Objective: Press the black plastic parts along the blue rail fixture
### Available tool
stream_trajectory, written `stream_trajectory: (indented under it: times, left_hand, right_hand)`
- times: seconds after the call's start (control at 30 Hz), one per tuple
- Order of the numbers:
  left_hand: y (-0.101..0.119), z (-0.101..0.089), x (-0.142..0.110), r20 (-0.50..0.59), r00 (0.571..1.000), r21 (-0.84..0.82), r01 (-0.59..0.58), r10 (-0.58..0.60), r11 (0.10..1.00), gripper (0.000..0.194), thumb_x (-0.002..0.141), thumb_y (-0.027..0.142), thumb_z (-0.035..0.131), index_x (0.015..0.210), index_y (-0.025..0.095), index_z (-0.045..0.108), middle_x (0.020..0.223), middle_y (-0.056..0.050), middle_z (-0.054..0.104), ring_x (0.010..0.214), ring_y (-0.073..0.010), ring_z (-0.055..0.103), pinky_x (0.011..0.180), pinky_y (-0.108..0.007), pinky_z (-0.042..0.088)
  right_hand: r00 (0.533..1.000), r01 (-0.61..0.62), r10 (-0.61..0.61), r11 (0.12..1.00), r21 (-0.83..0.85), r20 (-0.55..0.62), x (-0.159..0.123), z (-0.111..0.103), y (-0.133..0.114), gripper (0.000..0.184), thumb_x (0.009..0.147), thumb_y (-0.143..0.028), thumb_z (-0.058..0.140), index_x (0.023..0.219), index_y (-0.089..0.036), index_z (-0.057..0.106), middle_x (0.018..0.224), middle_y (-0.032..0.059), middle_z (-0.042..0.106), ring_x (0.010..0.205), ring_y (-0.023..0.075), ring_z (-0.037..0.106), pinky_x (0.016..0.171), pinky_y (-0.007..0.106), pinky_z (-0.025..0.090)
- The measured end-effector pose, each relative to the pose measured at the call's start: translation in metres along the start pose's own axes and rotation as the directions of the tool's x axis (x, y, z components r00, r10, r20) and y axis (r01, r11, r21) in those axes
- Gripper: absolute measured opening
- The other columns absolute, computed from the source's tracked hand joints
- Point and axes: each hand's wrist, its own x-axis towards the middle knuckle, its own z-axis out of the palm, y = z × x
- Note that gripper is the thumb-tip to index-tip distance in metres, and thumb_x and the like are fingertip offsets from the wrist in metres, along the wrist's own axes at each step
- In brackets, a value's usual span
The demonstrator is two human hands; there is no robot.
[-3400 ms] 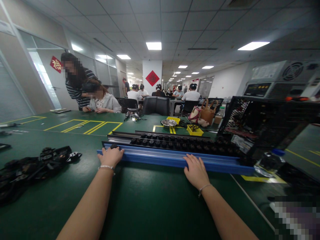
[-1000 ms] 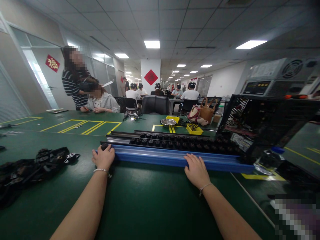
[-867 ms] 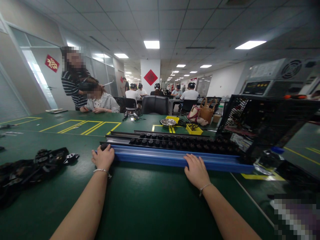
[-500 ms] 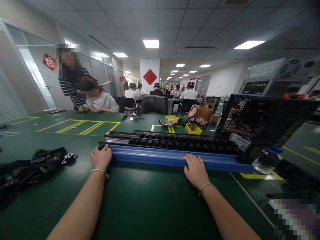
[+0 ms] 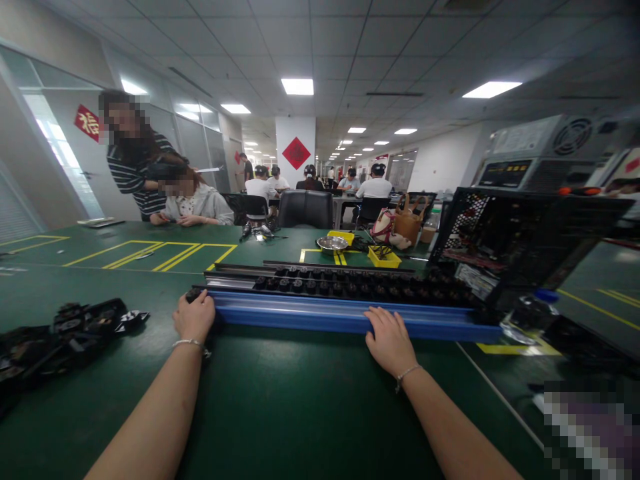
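Observation:
A long blue rail [image 5: 300, 312] lies crosswise on the green table in front of me. My left hand [image 5: 195, 317] is closed round a small black part [image 5: 193, 294] at the rail's left end; the palm hides most of that part. Toward the rail's right half, my right hand [image 5: 390, 339] grips the front edge, with its fingers over the top of the blue face. Directly behind the rail stand rows of small round black pieces [image 5: 325, 288] in dark strips. A second dark metal rail [image 5: 235, 281] runs behind on the left.
Tangled black parts [image 5: 75, 327] lie at left. An open computer case [image 5: 530, 240] and a blue-capped clear bottle [image 5: 533, 320] stand at right. Farther back are a metal bowl [image 5: 333, 244] and a yellow tray [image 5: 384, 257]. Two people are across the table at left.
The view has shifted slightly, moving the scene a little left. My left hand has edged left with the black part. My right hand stays at the same place on the blue rail.

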Motion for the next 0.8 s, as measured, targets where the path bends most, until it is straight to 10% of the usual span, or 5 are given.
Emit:
stream_trajectory:
  times: [0.8]
  left_hand:
    - [0.005, -0.0055, -0.0007, 0.012, 0.998, -0.023, 0.069, -0.069, 0.997, 0.044, 0.085, 0.035, 0.036, 0.121, 0.026, 0.059, 0.136, -0.013, 0.041, 0.117, -0.0386, 0.045, 0.095, -0.051, 0.039]
  right_hand:
    - [1.0, 0.01, -0.01, 1.0, 0.001, -0.002, 0.0, 0.0004, 0.0021, 0.044, 0.079, -0.018, 0.04, 0.121, -0.017, 0.055, 0.132, 0.0072, 0.052, 0.125, 0.0219, 0.04, 0.109, 0.043, 0.019]
